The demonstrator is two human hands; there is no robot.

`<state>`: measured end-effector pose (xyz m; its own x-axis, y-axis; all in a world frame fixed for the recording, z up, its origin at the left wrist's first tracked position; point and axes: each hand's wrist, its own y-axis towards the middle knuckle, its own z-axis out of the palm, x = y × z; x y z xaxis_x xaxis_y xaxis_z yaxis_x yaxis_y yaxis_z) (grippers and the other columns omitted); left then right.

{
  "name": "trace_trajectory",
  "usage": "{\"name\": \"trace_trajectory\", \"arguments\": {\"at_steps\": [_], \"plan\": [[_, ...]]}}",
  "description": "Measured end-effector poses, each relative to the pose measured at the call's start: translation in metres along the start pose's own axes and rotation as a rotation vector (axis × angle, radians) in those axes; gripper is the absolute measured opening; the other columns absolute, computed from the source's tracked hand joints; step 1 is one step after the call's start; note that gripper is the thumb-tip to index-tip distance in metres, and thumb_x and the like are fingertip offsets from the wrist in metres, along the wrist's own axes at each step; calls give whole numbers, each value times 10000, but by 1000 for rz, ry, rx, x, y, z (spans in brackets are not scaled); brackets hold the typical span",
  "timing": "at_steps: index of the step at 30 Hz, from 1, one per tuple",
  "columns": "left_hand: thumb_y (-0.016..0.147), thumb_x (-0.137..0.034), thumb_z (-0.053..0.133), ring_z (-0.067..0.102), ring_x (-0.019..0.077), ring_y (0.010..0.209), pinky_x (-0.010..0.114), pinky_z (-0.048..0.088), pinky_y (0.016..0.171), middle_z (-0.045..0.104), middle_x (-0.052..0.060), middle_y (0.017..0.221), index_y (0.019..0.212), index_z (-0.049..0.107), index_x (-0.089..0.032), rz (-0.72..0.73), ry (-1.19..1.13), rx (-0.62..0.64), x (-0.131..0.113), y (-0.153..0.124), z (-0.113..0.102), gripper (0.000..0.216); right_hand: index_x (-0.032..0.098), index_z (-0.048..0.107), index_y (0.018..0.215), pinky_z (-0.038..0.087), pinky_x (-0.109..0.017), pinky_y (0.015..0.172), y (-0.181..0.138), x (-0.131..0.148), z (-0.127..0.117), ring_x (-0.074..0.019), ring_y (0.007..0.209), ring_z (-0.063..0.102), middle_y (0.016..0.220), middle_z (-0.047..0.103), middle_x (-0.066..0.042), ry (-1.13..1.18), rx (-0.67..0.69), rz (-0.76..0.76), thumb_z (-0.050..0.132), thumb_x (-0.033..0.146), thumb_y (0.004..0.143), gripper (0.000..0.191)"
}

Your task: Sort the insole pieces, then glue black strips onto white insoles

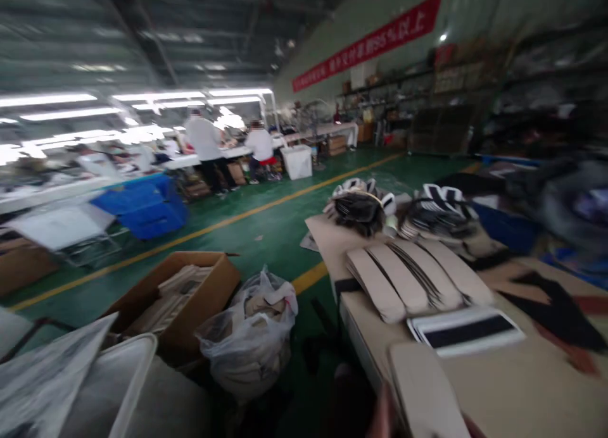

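Observation:
A long beige panel with rounded corners (422, 387), perhaps several stacked, stands out at the bottom of the view. My left hand (382, 416) grips its left edge, blurred and mostly cut off by the frame. Only a sliver of my right hand (472, 427) shows at the panel's lower right edge, and it seems to hold that side. Just beyond lies a white-edged piece with a black stripe (468, 330) on the beige-topped table (536, 394). Fanned stacks of similar beige panels (418, 276) rest behind it.
Banded bundles of black and white pieces (358, 207) sit at the table's far end. Left of the table stand a filled plastic bag (251, 356), a cardboard box (223, 276) and a white bin (137, 362). Farther off are a blue bin (147, 204) and two people (204, 137) at long benches.

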<state>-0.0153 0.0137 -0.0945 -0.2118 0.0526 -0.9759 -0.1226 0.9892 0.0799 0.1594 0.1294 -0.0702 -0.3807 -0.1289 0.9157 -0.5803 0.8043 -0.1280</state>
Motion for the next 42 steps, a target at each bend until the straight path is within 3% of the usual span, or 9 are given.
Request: {"name": "trace_trajectory", "arguments": {"at_steps": [4, 7, 11, 17, 23, 30, 34, 38, 42], "plan": [[792, -578, 583, 236, 320, 1399, 554, 221, 1130, 281, 163, 1510, 1482, 84, -210, -265, -47, -49, 18, 0, 23, 927, 107, 465, 1273, 500, -452, 864, -14, -24, -32, -333, 1003, 628, 1057, 671, -160, -376, -88, 141, 706, 472, 700, 721], [704, -579, 691, 251, 333, 1389, 559, 232, 1117, 286, 190, 1493, 1463, 129, -183, -242, 61, -24, 37, 29, 10, 1025, 111, 462, 1259, 466, -454, 888, 0, -37, -42, -323, 1003, 621, 1073, 663, -167, -785, -52, -16, 671, 393, 735, 631], [590, -575, 787, 211, 352, 1400, 573, 194, 1127, 239, 193, 1511, 1457, 154, -189, -152, 191, 51, 60, 68, 2, 1141, 141, 460, 1250, 465, -398, 874, 13, -61, -40, -290, 1039, 587, 1123, 637, -153, -985, 63, -146, 665, 348, 760, 570], [570, -577, 796, 313, 362, 1353, 569, 276, 1098, 339, 176, 1461, 1445, 218, -218, 46, 212, 137, 73, 107, 27, 1109, 137, 457, 1284, 443, -392, 896, 16, -70, -33, -287, 1025, 558, 1123, 612, -140, -966, 136, -87, 670, 360, 751, 616], [785, -321, 683, 506, 260, 1146, 450, 420, 995, 513, 107, 1200, 1117, 545, -204, 115, 209, 55, 72, 122, 54, 378, 166, 434, 1347, 359, -473, 994, 13, -70, -53, -299, 1039, 536, 1139, 605, -122, -903, 144, -75, 748, 439, 663, 800], [763, -280, 684, 527, 236, 1068, 407, 445, 955, 517, 74, 1135, 1100, 553, -219, 102, 202, 44, 72, 123, 55, 367, 155, 415, 1345, 301, -537, 1062, -29, -118, -114, -346, 1240, 392, 1284, 472, -164, -808, -39, -94, 744, 574, 630, 891], [766, -298, 667, 499, 262, 1134, 447, 426, 994, 505, 90, 1196, 1195, 498, -224, 83, 227, 28, 69, 122, 56, 467, 149, 404, 1323, 389, -538, 1009, -36, -132, -98, -377, 1283, 321, 1325, 381, -179, -706, -162, -110, 744, 458, 667, 801], [793, -317, 633, 411, 295, 1246, 511, 335, 1073, 434, 114, 1306, 1294, 395, -223, 50, 251, -17, 72, 122, 57, 563, 177, 383, 1328, 454, -483, 944, -42, -137, -73, -324, 1181, 442, 1259, 439, -156, -661, -177, -136, 692, 271, 718, 690], [855, -341, 555, 429, 295, 1225, 513, 355, 1050, 434, 121, 1267, 1230, 421, -224, 77, 279, -25, 81, 122, 57, 415, 147, 467, 1222, 499, -421, 807, -42, -142, -72, -280, 940, 558, 1027, 579, -125, -736, -183, -239, 735, 395, 698, 639]]}}
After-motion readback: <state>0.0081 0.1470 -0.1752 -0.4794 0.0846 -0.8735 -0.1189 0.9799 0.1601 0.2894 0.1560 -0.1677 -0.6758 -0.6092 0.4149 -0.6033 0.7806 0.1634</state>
